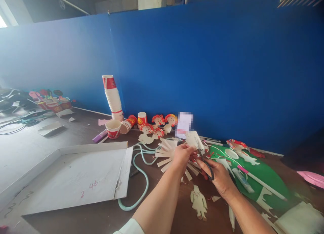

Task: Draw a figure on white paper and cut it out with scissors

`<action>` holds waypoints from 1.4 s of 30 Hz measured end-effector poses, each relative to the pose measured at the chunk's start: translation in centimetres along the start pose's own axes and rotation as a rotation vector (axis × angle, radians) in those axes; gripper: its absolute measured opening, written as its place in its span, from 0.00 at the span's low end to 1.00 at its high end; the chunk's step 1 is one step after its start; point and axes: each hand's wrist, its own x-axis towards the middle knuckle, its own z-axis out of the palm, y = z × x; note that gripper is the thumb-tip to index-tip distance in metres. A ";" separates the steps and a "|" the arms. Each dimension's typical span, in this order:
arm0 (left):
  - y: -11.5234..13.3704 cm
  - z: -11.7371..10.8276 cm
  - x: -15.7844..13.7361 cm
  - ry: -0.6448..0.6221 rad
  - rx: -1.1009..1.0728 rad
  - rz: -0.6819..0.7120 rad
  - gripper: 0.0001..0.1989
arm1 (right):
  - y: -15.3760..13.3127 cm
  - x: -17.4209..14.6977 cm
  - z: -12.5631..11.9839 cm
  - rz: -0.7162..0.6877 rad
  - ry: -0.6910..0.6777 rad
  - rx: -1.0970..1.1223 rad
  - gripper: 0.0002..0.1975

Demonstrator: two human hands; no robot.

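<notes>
My left hand (182,156) pinches a small piece of white paper (194,140) near its lower edge. In my right hand (219,175) is a pair of scissors (209,170) with dark handles, the fingers wrapped round the loops. The blades reach up against the paper, beside the left fingertips. Beneath the hands lies a paper cup cut into spread strips (164,156), partly hidden by my left hand. Closer to me, a pale paper figure cutout (198,202) rests flat on the brown table.
A shallow white cardboard tray (76,180) sits at the left. Behind it rise a tall stack of paper cups (113,99) and several red-fringed paper figures (158,121). A green mat (268,173) with a pink-capped marker (262,183) lies right. A blue partition (202,58) closes the back.
</notes>
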 end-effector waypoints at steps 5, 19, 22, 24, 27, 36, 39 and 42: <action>-0.1 -0.1 0.2 0.001 0.021 0.002 0.11 | 0.1 0.2 0.1 -0.003 0.015 -0.034 0.13; -0.9 -0.2 0.7 -0.011 0.015 0.032 0.13 | 1.0 0.5 0.4 -0.004 0.041 0.008 0.16; -0.9 -0.2 0.7 -0.012 0.025 0.028 0.13 | 1.1 0.5 0.6 0.008 0.047 0.012 0.16; -1.0 -0.2 0.7 0.000 0.047 0.027 0.13 | 1.1 0.6 0.7 0.011 0.042 0.024 0.17; -1.0 0.0 0.7 0.015 0.064 0.024 0.13 | 1.1 0.6 0.6 0.001 0.029 0.047 0.16; -0.4 0.4 -0.2 0.020 0.097 0.012 0.12 | 1.3 0.6 0.5 -0.009 0.033 0.018 0.18; -0.4 0.5 -0.2 0.036 0.128 0.008 0.12 | 1.3 0.6 0.5 -0.037 0.042 -0.008 0.16; -0.6 0.4 -0.1 0.059 0.151 0.017 0.11 | 1.2 0.5 0.5 -0.046 0.051 -0.035 0.16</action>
